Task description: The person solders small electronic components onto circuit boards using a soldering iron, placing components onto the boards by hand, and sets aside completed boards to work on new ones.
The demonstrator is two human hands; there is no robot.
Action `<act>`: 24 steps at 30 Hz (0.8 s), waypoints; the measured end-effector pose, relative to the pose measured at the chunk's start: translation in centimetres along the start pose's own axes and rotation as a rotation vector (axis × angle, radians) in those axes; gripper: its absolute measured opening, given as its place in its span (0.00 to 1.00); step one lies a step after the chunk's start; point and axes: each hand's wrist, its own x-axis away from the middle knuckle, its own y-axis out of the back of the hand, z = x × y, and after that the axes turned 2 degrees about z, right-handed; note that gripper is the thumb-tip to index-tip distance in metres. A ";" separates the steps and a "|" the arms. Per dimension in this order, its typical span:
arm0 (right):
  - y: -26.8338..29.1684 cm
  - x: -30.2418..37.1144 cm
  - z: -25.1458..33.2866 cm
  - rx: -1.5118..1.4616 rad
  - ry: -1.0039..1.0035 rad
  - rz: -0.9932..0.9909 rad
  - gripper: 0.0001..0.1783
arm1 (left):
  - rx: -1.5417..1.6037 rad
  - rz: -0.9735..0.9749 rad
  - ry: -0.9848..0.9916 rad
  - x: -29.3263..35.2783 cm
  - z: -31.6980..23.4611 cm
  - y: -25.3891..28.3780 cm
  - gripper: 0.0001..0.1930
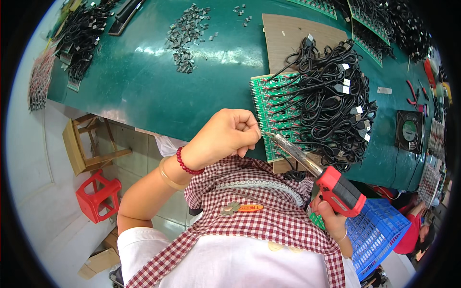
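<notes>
My right hand point(332, 220) grips a red and black soldering gun point(340, 192) by its handle. The iron's metal barrel slants up and left, its tip at the left edge of a green circuit board panel point(261, 103). Beside that tip, my left hand point(235, 132) is closed in a pinch at the panel's edge; what its fingers hold is too small to make out. From the panel, a thick bundle of black USB cables point(326, 110) spreads right, joined to the boards by short red and black wires. Panel and cables lie partly on a brown board point(281, 36).
Small dark components point(185, 41) lie scattered on the green table point(125, 72). More black cables point(84, 41) lie at the far left. Right of the bundle are a black fan point(409, 130) and red pliers point(411, 92). A blue crate point(379, 235) and a red stool point(98, 194) stand below table height.
</notes>
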 end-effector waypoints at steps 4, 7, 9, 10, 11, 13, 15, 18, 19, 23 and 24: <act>0.0 0.2 -0.3 0.034 -0.007 -0.065 0.09 | 0.002 -0.006 0.007 0.0 0.0 0.0 0.04; -0.3 0.1 0.6 -0.101 -0.066 -0.083 0.09 | 0.013 -0.005 0.009 0.0 0.0 -0.1 0.04; 0.1 0.3 0.1 0.018 -0.015 -0.006 0.10 | 0.008 -0.014 0.000 0.0 0.1 -0.1 0.04; 0.3 0.4 -0.2 0.018 -0.015 -0.006 0.10 | 0.009 -0.014 -0.001 0.1 0.1 -0.1 0.04; 0.5 0.5 -0.5 0.049 -0.012 -0.003 0.10 | 0.016 -0.010 -0.003 0.1 0.0 -0.1 0.04; 0.5 0.6 -0.5 0.080 -0.008 -0.002 0.10 | 0.021 -0.005 -0.004 0.0 0.0 -0.1 0.04; 0.0 0.6 0.5 -0.037 0.017 -0.071 0.16 | 0.009 -0.012 -0.011 0.0 0.1 -0.1 0.04; -0.5 0.2 2.7 -0.390 0.136 -0.154 0.24 | 0.000 -0.022 -0.006 0.0 0.2 -0.2 0.04; 0.2 -0.2 3.3 -0.356 0.240 -0.160 0.27 | 0.000 -0.020 -0.010 0.0 0.1 -0.2 0.04; 7.5 0.0 6.1 -0.356 0.525 -0.286 0.26 | -0.023 -0.024 -0.009 0.1 -0.2 -0.3 0.05; 10.3 0.6 7.2 -0.405 0.559 -0.332 0.25 | -0.027 -0.027 -0.008 0.2 -0.2 -0.3 0.05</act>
